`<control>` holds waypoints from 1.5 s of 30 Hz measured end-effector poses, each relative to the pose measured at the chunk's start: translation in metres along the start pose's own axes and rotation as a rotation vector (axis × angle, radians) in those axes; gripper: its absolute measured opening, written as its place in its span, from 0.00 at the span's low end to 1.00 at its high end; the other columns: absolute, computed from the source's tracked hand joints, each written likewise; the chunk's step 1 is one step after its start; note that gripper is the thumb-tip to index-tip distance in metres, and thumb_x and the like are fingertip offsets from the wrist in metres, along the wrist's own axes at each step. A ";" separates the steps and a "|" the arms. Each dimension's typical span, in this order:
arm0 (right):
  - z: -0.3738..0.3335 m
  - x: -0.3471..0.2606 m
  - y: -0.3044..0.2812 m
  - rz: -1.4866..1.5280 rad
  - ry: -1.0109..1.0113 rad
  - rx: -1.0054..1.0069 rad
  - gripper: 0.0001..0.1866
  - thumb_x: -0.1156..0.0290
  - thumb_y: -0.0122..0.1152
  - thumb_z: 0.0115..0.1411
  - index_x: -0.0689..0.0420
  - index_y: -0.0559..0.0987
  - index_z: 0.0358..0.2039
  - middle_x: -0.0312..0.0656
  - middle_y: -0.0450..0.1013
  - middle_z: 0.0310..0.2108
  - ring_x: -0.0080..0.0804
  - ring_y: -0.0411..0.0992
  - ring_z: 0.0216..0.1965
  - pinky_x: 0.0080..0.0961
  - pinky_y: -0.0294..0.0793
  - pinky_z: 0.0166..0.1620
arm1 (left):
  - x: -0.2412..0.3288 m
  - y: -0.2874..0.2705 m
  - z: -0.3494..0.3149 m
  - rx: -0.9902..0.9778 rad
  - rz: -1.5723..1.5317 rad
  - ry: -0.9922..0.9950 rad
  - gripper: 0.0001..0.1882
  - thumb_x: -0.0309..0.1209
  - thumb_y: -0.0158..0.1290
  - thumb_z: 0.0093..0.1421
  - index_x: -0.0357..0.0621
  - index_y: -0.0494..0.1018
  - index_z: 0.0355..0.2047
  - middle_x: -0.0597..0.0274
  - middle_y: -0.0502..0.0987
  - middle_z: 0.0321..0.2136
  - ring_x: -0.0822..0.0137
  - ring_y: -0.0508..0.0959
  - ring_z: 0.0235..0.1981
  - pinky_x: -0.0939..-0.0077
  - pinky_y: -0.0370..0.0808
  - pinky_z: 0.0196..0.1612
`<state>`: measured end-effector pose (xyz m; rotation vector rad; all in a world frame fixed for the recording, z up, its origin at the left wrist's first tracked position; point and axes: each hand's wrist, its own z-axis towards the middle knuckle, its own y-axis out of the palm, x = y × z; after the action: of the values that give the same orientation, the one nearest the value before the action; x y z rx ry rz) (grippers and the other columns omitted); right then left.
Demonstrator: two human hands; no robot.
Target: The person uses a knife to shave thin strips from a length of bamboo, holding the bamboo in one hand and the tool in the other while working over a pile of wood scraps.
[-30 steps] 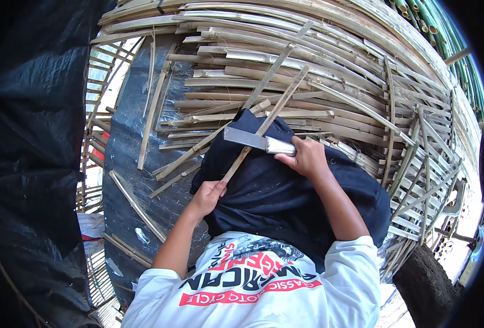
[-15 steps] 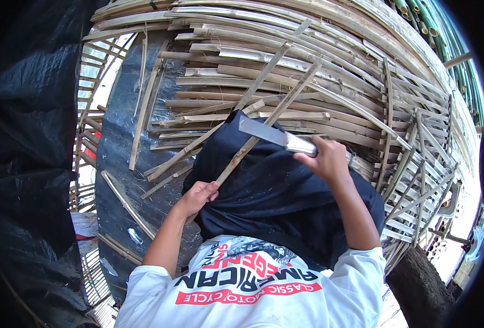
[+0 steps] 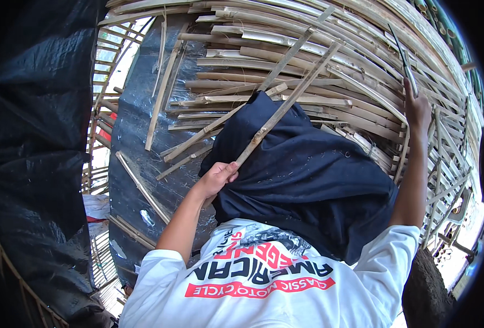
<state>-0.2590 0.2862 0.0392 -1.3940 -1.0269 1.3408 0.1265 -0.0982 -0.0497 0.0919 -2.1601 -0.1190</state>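
One bamboo strip slants across dark cloth, its near end clasped in the left hand, that grip likely steadying it, while the right hand clutches a knife well apart.

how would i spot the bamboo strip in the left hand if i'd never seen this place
Start at the big dark cloth mid-picture, then find the left hand at its left edge. From that hand, the bamboo strip slants up and right across the cloth. Unlike the similarly slanting neighbour to its left, it is gripped.
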 end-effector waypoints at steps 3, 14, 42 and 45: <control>-0.056 -0.020 -0.002 0.016 -0.182 0.046 0.32 0.38 0.55 0.55 0.59 0.80 0.35 0.54 0.75 0.24 0.53 0.76 0.32 0.44 0.71 0.35 | -0.004 -0.008 0.006 -0.009 -0.030 -0.015 0.29 0.51 0.41 0.68 0.44 0.67 0.16 0.77 0.59 0.15 0.82 0.56 0.19 0.82 0.53 0.25; -0.145 -0.088 0.113 0.123 -0.857 -0.200 0.41 0.25 0.54 0.44 0.58 0.73 0.18 0.49 0.72 0.14 0.51 0.74 0.19 0.42 0.72 0.24 | 0.000 -0.004 -0.001 -0.014 0.033 -0.049 0.30 0.52 0.42 0.67 0.42 0.68 0.16 0.76 0.60 0.14 0.81 0.58 0.19 0.82 0.54 0.25; -0.197 -0.087 0.092 0.228 -0.736 -0.284 0.35 0.32 0.61 0.45 0.57 0.72 0.17 0.47 0.72 0.14 0.47 0.74 0.19 0.39 0.73 0.25 | -0.003 0.011 -0.008 0.149 0.112 0.051 0.28 0.49 0.40 0.69 0.42 0.68 0.18 0.75 0.61 0.15 0.82 0.58 0.19 0.83 0.55 0.23; -0.183 -0.085 0.091 0.197 -0.791 -0.258 0.34 0.33 0.63 0.43 0.56 0.70 0.17 0.45 0.71 0.14 0.47 0.73 0.19 0.38 0.71 0.25 | -0.004 0.000 -0.004 0.095 0.103 0.035 0.28 0.50 0.40 0.69 0.43 0.68 0.18 0.75 0.60 0.14 0.82 0.57 0.18 0.82 0.53 0.23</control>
<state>-0.0835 0.1705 -0.0319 -1.1684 -1.6498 2.0404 0.1322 -0.0975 -0.0509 0.0362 -2.1310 0.0442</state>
